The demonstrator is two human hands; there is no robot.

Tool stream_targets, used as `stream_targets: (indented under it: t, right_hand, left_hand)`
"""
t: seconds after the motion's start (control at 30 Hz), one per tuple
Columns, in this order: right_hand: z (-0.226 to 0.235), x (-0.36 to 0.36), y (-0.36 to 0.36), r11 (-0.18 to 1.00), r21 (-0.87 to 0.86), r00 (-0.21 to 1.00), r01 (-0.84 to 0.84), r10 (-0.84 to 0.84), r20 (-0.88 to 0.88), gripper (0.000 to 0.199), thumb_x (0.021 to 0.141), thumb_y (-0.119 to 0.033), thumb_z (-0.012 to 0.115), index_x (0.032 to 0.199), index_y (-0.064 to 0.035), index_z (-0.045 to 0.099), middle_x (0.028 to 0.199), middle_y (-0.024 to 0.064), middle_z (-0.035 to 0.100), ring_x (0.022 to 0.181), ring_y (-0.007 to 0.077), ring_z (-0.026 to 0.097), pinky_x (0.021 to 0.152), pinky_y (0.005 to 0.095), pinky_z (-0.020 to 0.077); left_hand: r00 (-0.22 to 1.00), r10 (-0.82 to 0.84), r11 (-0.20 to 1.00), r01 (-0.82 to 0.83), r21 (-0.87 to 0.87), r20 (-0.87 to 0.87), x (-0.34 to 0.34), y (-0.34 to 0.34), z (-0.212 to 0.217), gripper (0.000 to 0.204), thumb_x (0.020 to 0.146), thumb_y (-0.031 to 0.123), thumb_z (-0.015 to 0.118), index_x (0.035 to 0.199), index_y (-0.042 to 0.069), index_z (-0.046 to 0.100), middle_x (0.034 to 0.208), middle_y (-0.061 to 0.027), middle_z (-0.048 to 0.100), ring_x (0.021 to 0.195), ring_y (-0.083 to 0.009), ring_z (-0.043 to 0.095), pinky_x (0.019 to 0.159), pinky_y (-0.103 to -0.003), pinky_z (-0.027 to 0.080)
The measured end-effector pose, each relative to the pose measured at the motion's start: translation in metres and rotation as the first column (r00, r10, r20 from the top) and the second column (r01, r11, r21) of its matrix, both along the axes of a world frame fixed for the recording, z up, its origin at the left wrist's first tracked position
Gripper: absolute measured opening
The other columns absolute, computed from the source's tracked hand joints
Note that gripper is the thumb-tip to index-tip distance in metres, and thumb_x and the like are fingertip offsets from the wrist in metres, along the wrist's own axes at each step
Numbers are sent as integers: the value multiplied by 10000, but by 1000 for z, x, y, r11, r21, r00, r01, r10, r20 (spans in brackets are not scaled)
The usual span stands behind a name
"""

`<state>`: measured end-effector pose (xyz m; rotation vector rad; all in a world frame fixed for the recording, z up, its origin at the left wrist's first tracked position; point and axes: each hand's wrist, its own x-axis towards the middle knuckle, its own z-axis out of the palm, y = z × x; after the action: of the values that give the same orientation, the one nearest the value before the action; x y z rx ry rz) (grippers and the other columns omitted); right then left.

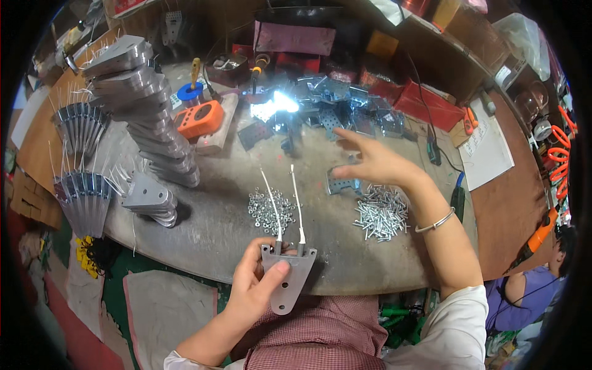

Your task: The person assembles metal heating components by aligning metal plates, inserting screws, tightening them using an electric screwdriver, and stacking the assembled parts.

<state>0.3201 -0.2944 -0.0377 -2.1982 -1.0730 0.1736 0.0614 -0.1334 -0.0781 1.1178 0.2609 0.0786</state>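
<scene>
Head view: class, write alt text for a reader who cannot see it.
The left hand holds a grey metal bracket with two white cable ties upright, while the right hand reaches over a perforated plate near screws.

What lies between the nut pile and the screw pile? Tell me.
In the head view, bare grey tabletop separates the nut pile and screw pile; one white wire crosses it.

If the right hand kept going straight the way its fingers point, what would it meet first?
The right hand points up-left across the table. A small perforated metal plate lies just under the fingers; straight ahead, the first thing looks like the heap of metal brackets, though depth is hard to judge.
</scene>
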Motion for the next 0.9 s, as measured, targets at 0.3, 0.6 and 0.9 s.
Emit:
stream_targets:
  t: [0.3, 0.6, 0.9]
  right_hand:
    - [-22, 4, -25, 938, -198, 956, 283, -292, -14, 291, 732, -224, 724, 932, -19, 670, 893, 165, 680, 846, 288, 659, 759, 378, 507]
    - [-26, -17, -26, 845, -262, 870, 467, -386, 305, 337, 739, -275, 722, 950, -38, 609, 815, 146, 667, 784, 338, 638, 696, 440, 488]
    - [11, -105, -36, 970, 243, 919, 7, -102, 380, 300, 709, 4, 639, 1008, -24, 639, 775, 88, 615, 678, 218, 600, 620, 295, 490]
  left_hand:
    - [999, 35, 997, -35, 65, 1, 3, -17, 0, 491, 928, 154, 567, 1323, -2, 319, 1154, -158, 577, 1040, -169, 556, 878, -298, 450]
    - [999, 51, 996, -51, 77, 11, 11, -30, 4, 538, 921, 135, 578, 1352, -6, 288, 1197, -171, 553, 1084, -192, 549, 929, -321, 437]
    - [998, -69, 996, 69, 58, -5, 6, -39, -2, 601, 916, 108, 582, 1400, -4, 244, 1243, -160, 516, 1145, -192, 504, 968, -327, 405]
